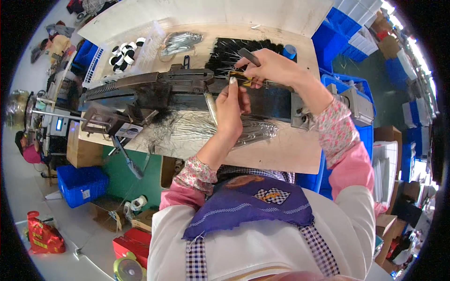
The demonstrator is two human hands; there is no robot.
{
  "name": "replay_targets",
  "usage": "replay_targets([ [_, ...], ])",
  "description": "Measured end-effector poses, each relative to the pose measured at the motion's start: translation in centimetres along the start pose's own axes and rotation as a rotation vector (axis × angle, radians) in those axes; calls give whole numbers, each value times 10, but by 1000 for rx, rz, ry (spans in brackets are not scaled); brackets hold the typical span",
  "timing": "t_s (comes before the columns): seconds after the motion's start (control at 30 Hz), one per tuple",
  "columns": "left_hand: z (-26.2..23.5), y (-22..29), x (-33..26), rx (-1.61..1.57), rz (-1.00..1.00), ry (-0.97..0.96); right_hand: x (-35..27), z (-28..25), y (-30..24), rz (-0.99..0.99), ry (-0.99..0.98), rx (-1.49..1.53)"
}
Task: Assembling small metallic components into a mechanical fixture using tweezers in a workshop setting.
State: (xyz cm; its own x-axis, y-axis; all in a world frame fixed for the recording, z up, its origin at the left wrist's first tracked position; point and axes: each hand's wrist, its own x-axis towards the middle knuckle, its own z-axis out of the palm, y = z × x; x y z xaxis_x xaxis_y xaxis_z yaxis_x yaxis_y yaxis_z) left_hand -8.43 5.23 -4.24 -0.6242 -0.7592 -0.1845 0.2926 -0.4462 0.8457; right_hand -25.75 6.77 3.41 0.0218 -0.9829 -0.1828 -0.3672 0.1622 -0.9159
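Note:
My right hand (271, 68) is closed round a dark-handled tool (249, 56), whose handle end sticks out past the fingers toward the far left. Just below it, a small yellow piece (242, 78) shows between my two hands; its kind is unclear. My left hand (229, 107) is closed, its thumb raised against the yellow piece's near edge; what its fingers hold is hidden. Both hands are over the long dark metal bench machine (192, 86). Behind them lies a pile of black bristly pieces with thin wires (227, 50).
Thin metal wires (197, 129) lie along the table's near side. A metal lever (210, 107) slants off the machine. A clear tray (152, 35) with black-and-white rolls (125, 54), bagged wires (180, 42) and a blue cylinder (289, 51) stand farther back. Blue crates (328, 42) stack at right.

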Motion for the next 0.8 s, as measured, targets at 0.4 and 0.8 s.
replay_targets([
  [0.4,2,32,1,-834,-213,-163,-23,-2,-20,-116,568,-958],
  [0.8,5,24,-10,-709,-34,-74,-12,29,-5,-376,422,-676],
])
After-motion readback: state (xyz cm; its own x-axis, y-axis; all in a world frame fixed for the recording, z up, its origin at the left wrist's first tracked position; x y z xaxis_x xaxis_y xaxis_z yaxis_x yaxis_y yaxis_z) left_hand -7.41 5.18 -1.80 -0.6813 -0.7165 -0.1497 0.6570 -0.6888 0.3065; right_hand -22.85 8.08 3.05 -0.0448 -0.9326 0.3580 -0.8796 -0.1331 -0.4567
